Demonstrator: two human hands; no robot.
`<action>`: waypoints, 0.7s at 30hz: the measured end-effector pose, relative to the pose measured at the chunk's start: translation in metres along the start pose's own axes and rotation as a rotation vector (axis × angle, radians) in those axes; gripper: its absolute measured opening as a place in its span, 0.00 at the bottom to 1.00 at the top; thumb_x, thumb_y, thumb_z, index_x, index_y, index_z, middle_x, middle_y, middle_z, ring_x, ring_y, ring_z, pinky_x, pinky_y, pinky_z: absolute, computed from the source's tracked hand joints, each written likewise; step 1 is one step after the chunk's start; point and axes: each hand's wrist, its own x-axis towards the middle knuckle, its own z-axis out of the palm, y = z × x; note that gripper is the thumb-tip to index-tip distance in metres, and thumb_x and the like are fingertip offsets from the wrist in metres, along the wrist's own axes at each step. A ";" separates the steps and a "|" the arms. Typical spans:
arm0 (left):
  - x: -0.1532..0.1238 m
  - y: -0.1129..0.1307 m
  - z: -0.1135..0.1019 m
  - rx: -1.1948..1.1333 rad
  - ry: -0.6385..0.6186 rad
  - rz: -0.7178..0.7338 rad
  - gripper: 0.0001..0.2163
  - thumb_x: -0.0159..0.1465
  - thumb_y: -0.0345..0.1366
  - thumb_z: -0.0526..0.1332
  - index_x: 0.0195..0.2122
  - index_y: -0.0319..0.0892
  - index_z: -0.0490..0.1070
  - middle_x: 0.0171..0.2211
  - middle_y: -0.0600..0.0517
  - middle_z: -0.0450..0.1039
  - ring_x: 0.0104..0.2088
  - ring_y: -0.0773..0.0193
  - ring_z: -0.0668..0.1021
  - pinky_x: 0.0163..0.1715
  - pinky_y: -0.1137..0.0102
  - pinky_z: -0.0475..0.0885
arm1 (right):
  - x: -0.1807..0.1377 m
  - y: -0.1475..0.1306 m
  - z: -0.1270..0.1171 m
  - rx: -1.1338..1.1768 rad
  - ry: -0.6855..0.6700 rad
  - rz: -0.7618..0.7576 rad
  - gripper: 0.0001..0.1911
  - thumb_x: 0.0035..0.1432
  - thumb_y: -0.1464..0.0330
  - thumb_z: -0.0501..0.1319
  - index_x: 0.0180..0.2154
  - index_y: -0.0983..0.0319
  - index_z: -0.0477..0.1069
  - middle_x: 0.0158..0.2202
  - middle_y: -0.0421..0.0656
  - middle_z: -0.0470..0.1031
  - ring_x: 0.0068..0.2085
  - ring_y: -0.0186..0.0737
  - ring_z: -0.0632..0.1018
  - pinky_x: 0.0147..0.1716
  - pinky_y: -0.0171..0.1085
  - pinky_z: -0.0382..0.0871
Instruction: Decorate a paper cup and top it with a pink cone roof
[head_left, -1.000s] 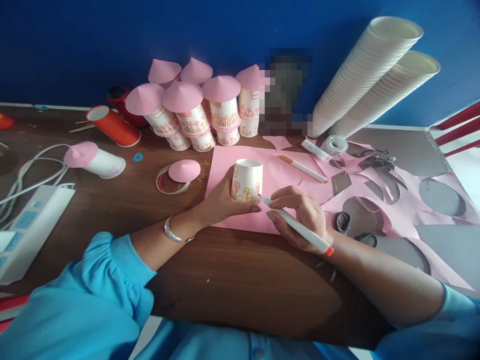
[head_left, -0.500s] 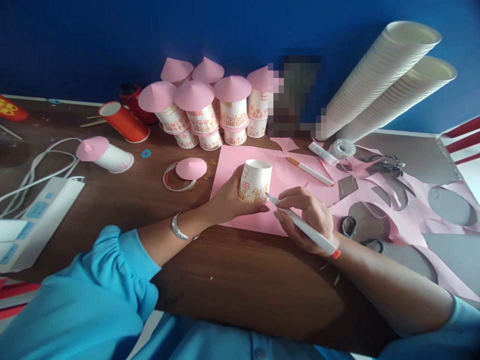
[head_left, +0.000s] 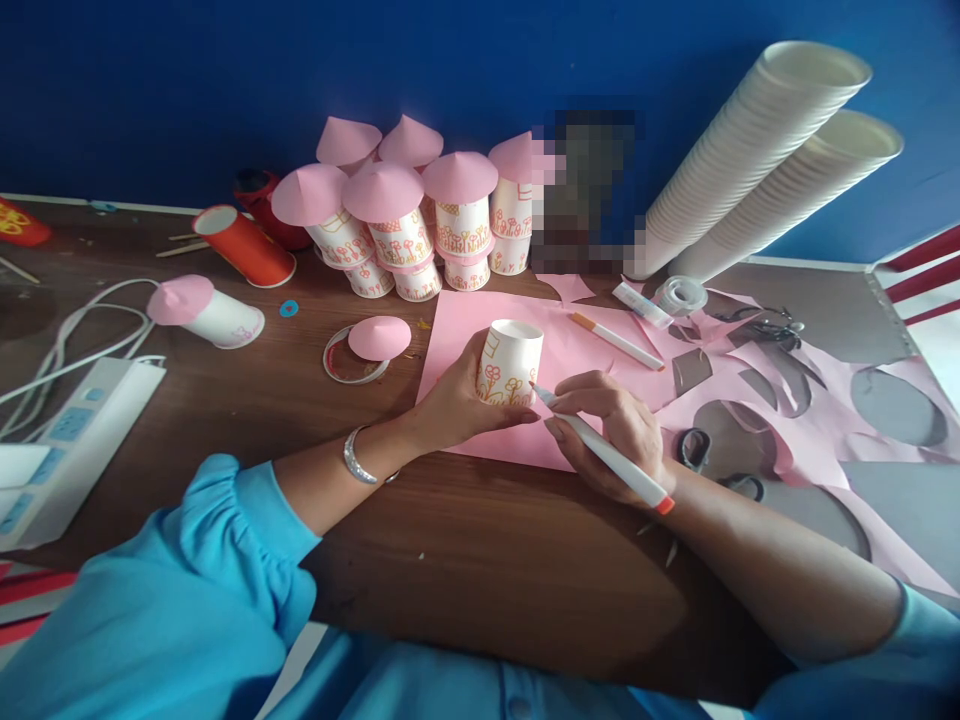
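Note:
My left hand [head_left: 457, 405] is closed around a white paper cup [head_left: 517, 352], held over a pink paper sheet [head_left: 446, 345]. Flowers in red and yellow-brown are drawn low on the cup, with a window outline at its left edge. Between the fingers of my right hand [head_left: 611, 430] is a white marker [head_left: 619, 465] with an orange-red end. Its tip meets the right side of the cup beside the flowers. Another marker [head_left: 619, 341], with an orange-brown cap, lies on the sheet. A small pink paper cone [head_left: 379, 338] rests over a white ring to the left.
Cup towers with pink cone roofs [head_left: 386, 192] stand against the blue wall. Tall stacks of paper cups [head_left: 750, 150] lean at the right. Pink cut-outs [head_left: 817, 440], clear tape [head_left: 682, 294] and scissors [head_left: 776, 328] lie below them. A power strip [head_left: 82, 450] sits at the left.
The whole view has shifted very slightly. Both hands keep their hold on the cup and marker, with the tip still at the cup's right side.

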 end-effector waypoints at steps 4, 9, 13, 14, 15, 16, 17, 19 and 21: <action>0.000 0.000 -0.001 0.001 0.001 -0.001 0.42 0.49 0.48 0.81 0.60 0.46 0.63 0.47 0.47 0.72 0.49 0.53 0.75 0.48 0.58 0.74 | 0.001 0.000 -0.001 -0.013 -0.003 0.001 0.14 0.63 0.76 0.63 0.48 0.56 0.71 0.34 0.41 0.78 0.32 0.41 0.82 0.28 0.38 0.78; 0.002 0.005 -0.001 -0.071 -0.030 -0.016 0.40 0.49 0.46 0.81 0.59 0.46 0.62 0.47 0.48 0.71 0.47 0.54 0.76 0.45 0.61 0.75 | 0.002 -0.001 -0.003 -0.031 -0.012 0.002 0.13 0.64 0.76 0.63 0.47 0.56 0.70 0.34 0.41 0.77 0.33 0.41 0.82 0.28 0.38 0.78; 0.002 0.008 -0.002 -0.080 -0.021 -0.034 0.39 0.49 0.44 0.81 0.57 0.45 0.63 0.45 0.49 0.72 0.46 0.55 0.77 0.44 0.61 0.76 | 0.001 0.000 -0.003 -0.026 -0.006 0.002 0.11 0.64 0.75 0.63 0.46 0.56 0.70 0.34 0.41 0.77 0.32 0.40 0.81 0.27 0.38 0.77; 0.002 0.008 -0.002 -0.098 -0.027 -0.045 0.38 0.49 0.43 0.81 0.57 0.45 0.63 0.45 0.50 0.73 0.45 0.56 0.77 0.44 0.61 0.75 | 0.001 0.000 -0.003 -0.028 -0.010 -0.002 0.11 0.64 0.75 0.63 0.46 0.57 0.70 0.34 0.41 0.77 0.32 0.40 0.81 0.27 0.38 0.77; 0.002 0.007 -0.003 -0.130 -0.039 -0.056 0.38 0.49 0.43 0.81 0.56 0.45 0.63 0.44 0.50 0.73 0.45 0.56 0.78 0.44 0.61 0.75 | 0.001 0.000 -0.002 -0.031 -0.014 -0.006 0.11 0.65 0.75 0.63 0.46 0.57 0.70 0.34 0.42 0.77 0.32 0.40 0.81 0.27 0.37 0.77; 0.002 0.007 -0.004 -0.175 -0.054 -0.065 0.38 0.49 0.43 0.81 0.56 0.46 0.62 0.44 0.50 0.74 0.44 0.56 0.78 0.44 0.61 0.75 | 0.001 0.000 -0.002 -0.035 -0.016 -0.008 0.10 0.65 0.75 0.63 0.46 0.57 0.69 0.33 0.42 0.77 0.32 0.40 0.81 0.27 0.37 0.77; 0.003 0.006 -0.006 -0.224 -0.069 -0.071 0.38 0.49 0.42 0.81 0.56 0.46 0.62 0.44 0.50 0.75 0.44 0.56 0.79 0.45 0.61 0.75 | 0.001 0.000 -0.002 -0.036 -0.015 -0.009 0.10 0.65 0.75 0.62 0.46 0.57 0.69 0.33 0.41 0.76 0.31 0.39 0.81 0.26 0.37 0.76; 0.004 0.005 -0.008 -0.304 -0.093 -0.071 0.37 0.49 0.41 0.81 0.55 0.46 0.62 0.44 0.49 0.77 0.45 0.56 0.79 0.47 0.61 0.74 | 0.001 -0.001 -0.002 -0.037 -0.002 -0.002 0.10 0.65 0.74 0.63 0.46 0.57 0.69 0.33 0.41 0.76 0.31 0.39 0.81 0.26 0.37 0.76; 0.005 0.003 -0.010 -0.336 -0.104 -0.066 0.36 0.49 0.40 0.81 0.55 0.45 0.64 0.45 0.49 0.77 0.46 0.57 0.79 0.48 0.62 0.74 | 0.001 -0.001 -0.002 -0.034 0.010 -0.004 0.10 0.66 0.74 0.63 0.46 0.57 0.69 0.34 0.41 0.76 0.32 0.39 0.81 0.27 0.37 0.77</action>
